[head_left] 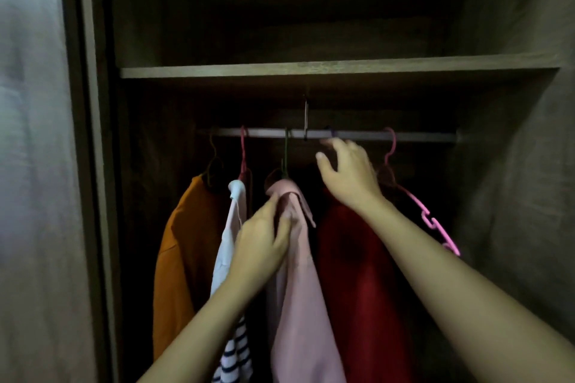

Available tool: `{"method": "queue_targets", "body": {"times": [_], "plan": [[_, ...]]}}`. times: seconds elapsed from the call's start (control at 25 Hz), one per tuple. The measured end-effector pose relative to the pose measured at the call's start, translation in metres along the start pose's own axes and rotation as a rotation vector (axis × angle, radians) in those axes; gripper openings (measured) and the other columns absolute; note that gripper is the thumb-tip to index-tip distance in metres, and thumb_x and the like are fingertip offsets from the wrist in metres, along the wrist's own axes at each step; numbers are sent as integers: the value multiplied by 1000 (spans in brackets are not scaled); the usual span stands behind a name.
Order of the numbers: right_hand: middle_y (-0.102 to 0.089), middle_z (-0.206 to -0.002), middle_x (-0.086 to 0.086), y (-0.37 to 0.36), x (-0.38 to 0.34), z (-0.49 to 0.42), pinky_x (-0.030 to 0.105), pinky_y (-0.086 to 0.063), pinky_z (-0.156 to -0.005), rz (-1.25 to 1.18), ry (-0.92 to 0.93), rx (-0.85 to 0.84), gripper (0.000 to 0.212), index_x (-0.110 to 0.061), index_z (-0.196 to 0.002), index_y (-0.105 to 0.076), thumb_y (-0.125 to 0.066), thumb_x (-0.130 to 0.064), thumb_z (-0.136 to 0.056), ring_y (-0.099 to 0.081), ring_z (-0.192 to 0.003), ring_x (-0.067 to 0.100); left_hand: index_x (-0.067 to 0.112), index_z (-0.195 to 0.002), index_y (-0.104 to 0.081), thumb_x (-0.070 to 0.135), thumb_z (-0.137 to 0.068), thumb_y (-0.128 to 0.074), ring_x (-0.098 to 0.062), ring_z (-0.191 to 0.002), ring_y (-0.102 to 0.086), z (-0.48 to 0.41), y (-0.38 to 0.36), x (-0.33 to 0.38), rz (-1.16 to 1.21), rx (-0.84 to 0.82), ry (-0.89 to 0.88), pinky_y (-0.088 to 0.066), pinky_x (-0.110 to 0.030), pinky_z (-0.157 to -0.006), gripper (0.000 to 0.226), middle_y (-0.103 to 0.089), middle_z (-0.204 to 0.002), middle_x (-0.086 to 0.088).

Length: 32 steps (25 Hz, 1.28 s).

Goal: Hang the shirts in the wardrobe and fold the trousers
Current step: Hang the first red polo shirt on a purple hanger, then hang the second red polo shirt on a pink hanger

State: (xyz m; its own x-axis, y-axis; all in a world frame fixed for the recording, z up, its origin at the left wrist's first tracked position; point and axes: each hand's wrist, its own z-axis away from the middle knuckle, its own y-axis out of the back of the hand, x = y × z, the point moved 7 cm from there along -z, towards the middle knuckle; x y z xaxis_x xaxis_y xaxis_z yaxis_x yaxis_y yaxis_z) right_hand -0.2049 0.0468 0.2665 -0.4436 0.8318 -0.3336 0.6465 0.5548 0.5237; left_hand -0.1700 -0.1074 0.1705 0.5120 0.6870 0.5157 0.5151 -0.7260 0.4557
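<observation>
Inside a dark wardrobe a metal rail point(357, 135) carries several hanging garments. From left to right hang an orange shirt point(183, 252), a white garment with a striped lower part point(228, 258), a pale pink shirt point(298, 289) on a green hanger point(285, 152), and a red shirt point(357, 264). My left hand point(264, 242) pinches the pink shirt at its collar. My right hand point(348, 174) is raised just under the rail above the red shirt, fingers spread, near a dark hook; whether it touches the hook is unclear.
An empty pink hanger point(413, 196) hangs at the right end of the rail. A wooden shelf point(311, 68) runs above the rail. The wardrobe's side frame point(90, 134) stands at the left, with a pale curtain-like surface point(31, 165) beyond it.
</observation>
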Motion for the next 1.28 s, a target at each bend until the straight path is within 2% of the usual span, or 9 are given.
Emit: {"method": "queue_targets", "body": {"times": [0.2, 0.48, 0.64, 0.8, 0.88, 1.0, 1.12, 1.2, 1.28], "plan": [[-64, -110, 4, -31, -91, 49, 24, -36, -90, -310, 289, 32, 26, -15, -110, -65, -52, -22, -88, -55, -105, 21, 11, -136, -48, 23, -95, -46, -20, -122, -54, 34, 95, -37, -92, 308, 45, -36, -23, -101, 43, -57, -133, -7], [-64, -100, 6, -168, -227, 151, 28, -40, -88, -549, 493, -290, 21, -12, -103, -65, -55, -18, -85, -60, -96, 23, 5, -133, -51, 27, -89, -46, -25, -122, -54, 144, 217, -159, -383, 365, 354, -38, -29, -101, 50, -57, -132, -12], [-60, -115, 8, -274, -273, 241, 30, -42, -95, -612, 391, -682, 40, -11, -119, -58, -52, -36, -89, -57, -109, 23, 1, -133, -49, 27, -90, -49, -34, -121, -53, 242, 281, -255, -616, 188, 631, -40, -40, -100, 50, -55, -133, -18], [-49, -133, 14, -362, -303, 329, 30, -32, -105, -553, 283, -1004, 54, -6, -135, -43, -53, -38, -92, -46, -126, 25, 7, -144, -33, 36, -96, -44, -29, -143, -23, 355, 338, -331, -894, -67, 870, -23, -45, -113, 57, -28, -153, -13], [-45, -137, 15, -389, -326, 364, 30, -29, -107, -551, 240, -1089, 59, -5, -138, -39, -51, -41, -92, -42, -129, 26, 9, -148, -23, 41, -98, -38, -26, -146, -12, 387, 364, -352, -951, -105, 918, -14, -45, -116, 61, -16, -157, -9], [-43, -138, 14, -417, -362, 391, 31, -23, -110, -556, 226, -1083, 81, -5, -138, -39, -33, -64, -83, -37, -132, 26, 13, -150, -14, 57, -94, -18, -22, -147, -5, 414, 384, -381, -989, -219, 969, -8, -43, -117, 71, -10, -159, -5], [-42, -139, 14, -442, -403, 391, 33, -22, -111, -550, 214, -1003, 75, -7, -138, -40, -34, -61, -85, -35, -132, 27, 10, -143, -36, 66, -86, 9, -22, -142, -28, 428, 389, -402, -1075, -330, 900, -16, -44, -115, 92, -36, -151, -6], [-41, -141, 17, -469, -423, 388, 38, -24, -111, -459, 172, -1025, 66, -9, -139, -39, -39, -56, -91, -35, -133, 32, 6, -125, -58, 57, -94, 3, -24, -124, -53, 436, 387, -409, -1042, -318, 904, -24, -43, -109, 86, -60, -129, -10], [-36, -147, 18, -503, -437, 397, 40, -26, -113, -238, 151, -1334, 73, -8, -143, -33, -33, -60, -92, -35, -134, 35, 5, -119, -63, 52, -97, -3, -25, -116, -60, 441, 383, -410, -973, -283, 913, -25, -42, -103, 79, -65, -121, -11]]}}
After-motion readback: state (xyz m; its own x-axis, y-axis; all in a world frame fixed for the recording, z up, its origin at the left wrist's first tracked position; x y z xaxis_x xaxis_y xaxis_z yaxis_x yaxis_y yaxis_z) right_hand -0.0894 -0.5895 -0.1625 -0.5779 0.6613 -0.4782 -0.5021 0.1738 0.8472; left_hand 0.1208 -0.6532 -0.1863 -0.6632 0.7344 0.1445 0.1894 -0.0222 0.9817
